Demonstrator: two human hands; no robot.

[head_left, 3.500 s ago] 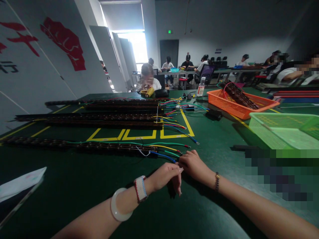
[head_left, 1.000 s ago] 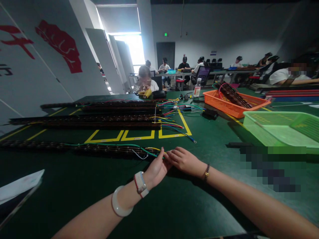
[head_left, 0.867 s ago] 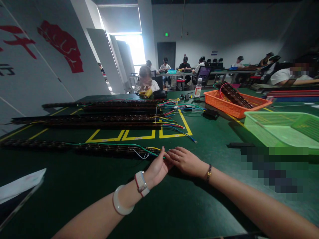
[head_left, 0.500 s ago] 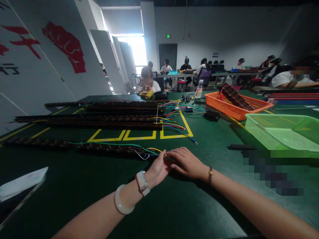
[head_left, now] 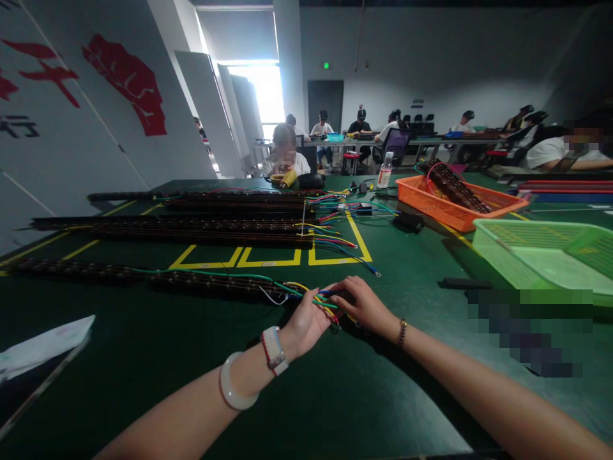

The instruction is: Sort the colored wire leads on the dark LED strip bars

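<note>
A long dark strip lies across the green table, and coloured wires trail from its right end. My left hand is closed around that bundle of wires, close to where they leave the strip. My right hand meets it from the right, fingers curled and pinching the same wires at their free ends. I wear a white bangle and a watch on the left wrist and a bead bracelet on the right.
More dark strips with coloured leads lie further back, over yellow floor-tape boxes. An orange basket with strips and a green basket stand to the right. A white paper lies at the left. Other people sit at tables behind.
My hands went from lying over the wire ends to gathering them. The wires are now bunched and lifted between both hands, and my right hand's fingers have curled in.
</note>
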